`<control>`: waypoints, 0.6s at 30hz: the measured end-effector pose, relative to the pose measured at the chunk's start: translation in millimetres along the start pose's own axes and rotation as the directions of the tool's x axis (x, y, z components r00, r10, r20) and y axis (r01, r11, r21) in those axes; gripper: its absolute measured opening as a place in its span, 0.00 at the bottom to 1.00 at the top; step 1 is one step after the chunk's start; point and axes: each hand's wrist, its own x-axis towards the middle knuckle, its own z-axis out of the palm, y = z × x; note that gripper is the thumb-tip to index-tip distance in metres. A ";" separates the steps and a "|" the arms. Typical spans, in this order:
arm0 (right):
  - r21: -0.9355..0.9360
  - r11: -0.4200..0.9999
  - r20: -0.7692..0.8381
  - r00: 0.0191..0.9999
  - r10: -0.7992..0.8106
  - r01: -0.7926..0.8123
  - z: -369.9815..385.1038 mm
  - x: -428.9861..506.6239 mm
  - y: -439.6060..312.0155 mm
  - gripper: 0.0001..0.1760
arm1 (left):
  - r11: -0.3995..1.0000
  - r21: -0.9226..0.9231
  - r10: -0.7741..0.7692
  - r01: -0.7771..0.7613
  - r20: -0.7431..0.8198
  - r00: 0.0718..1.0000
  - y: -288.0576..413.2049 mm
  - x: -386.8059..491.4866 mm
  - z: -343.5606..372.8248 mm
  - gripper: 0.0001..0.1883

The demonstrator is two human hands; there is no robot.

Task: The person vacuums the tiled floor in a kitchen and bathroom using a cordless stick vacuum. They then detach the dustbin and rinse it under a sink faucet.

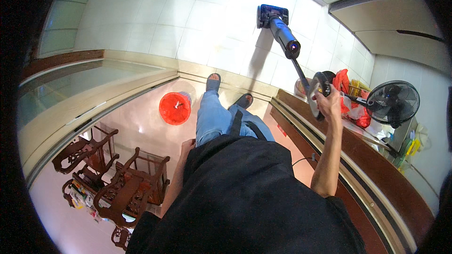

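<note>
My right hand [330, 103] is closed around the loop handle of a cordless upright floor cleaner [282, 35], out in front and to the right. The cleaner's wide floor head [273, 14] rests on the white tiles beyond the door track. From the body, a thin dark pole slants back up to the handle. By my left hip hangs my left hand [188, 145], partly hidden behind my black shirt. Its fingers do not show clearly. Both slippered feet stand at the threshold [226, 82].
A bin lined with a red bag [174, 108] stands left of my legs. Carved wooden chairs [141, 180] are at lower left, beside a sliding glass door [99, 84]. To the right are a black fan [393, 103], red plastic bags [341, 82] and a brown door frame [353, 151].
</note>
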 end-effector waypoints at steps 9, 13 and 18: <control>0.341 0.932 0.015 0.992 0.125 -0.123 112.3 28.1 15.2 0.14 | 0.644 -0.644 -0.556 0.412 -0.024 0.831 73.4 -12.6 -71.5 0.12; 0.030 0.999 -0.148 0.989 -0.005 0.010 121.1 23.0 18.3 0.17 | 0.613 -0.689 -0.579 0.387 -0.059 0.813 72.8 -5.6 -65.7 0.12; 0.222 0.975 -0.200 0.980 0.013 0.033 106.2 -5.6 22.0 0.23 | 0.662 -0.650 -0.561 0.373 -0.100 0.822 46.4 -11.9 -35.2 0.13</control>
